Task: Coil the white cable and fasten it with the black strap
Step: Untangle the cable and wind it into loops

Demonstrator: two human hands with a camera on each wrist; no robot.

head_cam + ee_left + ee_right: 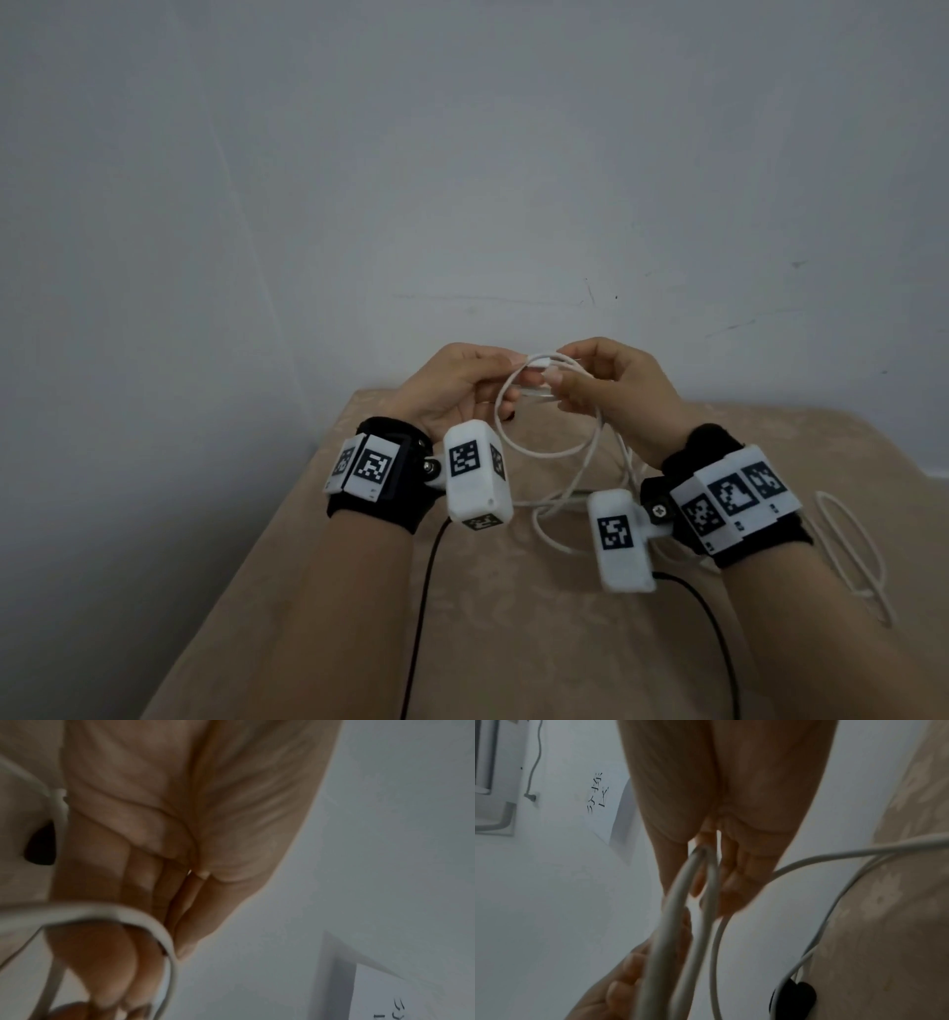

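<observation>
Both hands are raised over the table and hold the white cable (554, 454) between them. My left hand (462, 380) pinches the top of a hanging loop next to a white plug. My right hand (611, 380) pinches the strands just to its right, fingers curled round them. The rest of the cable trails down onto the cloth. The left wrist view shows the cable (144, 920) curving under my fingers (115, 973). In the right wrist view, two strands (680, 892) run out of my right hand (731, 791). The black strap (795, 994) sits on a lower strand near the cloth, and the black strap (41, 845) also shows beside the cable.
A beige patterned cloth (513, 642) covers the table, which stands against a grey wall (462, 180). A second looped white cord (847, 550) lies on the cloth at the right. Thin black wires (421, 616) hang from the wrist cameras.
</observation>
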